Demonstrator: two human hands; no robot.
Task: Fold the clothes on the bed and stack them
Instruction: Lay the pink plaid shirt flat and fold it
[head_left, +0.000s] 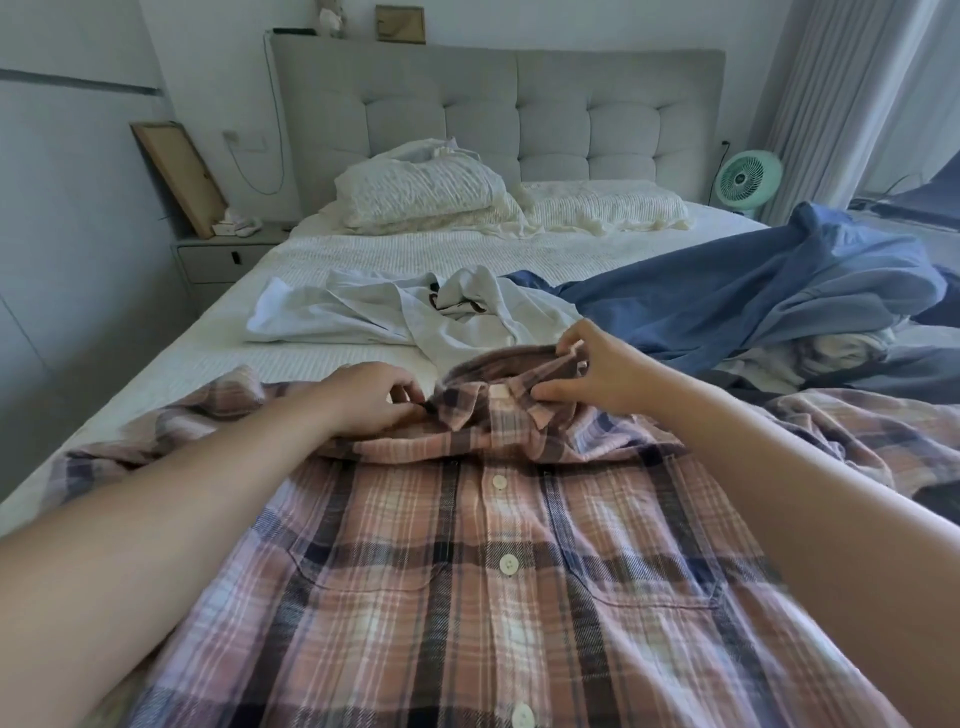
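Note:
A pink and navy plaid shirt (467, 561) lies buttoned and front side up on the bed (171, 374), its collar pointing away from me. My left hand (371, 397) pinches the left tip of the collar. My right hand (592, 371) grips the right side of the collar, fingers curled over its raised edge. The sleeves spread out to both sides. Beyond the collar lies a crumpled white garment (363, 317) with a dark print.
A blue duvet (753, 296) is bunched on the right half of the bed. Two pillows (431, 192) lean at the grey headboard. A nightstand (223, 254) with a leaning frame stands left, a green fan (743, 179) right.

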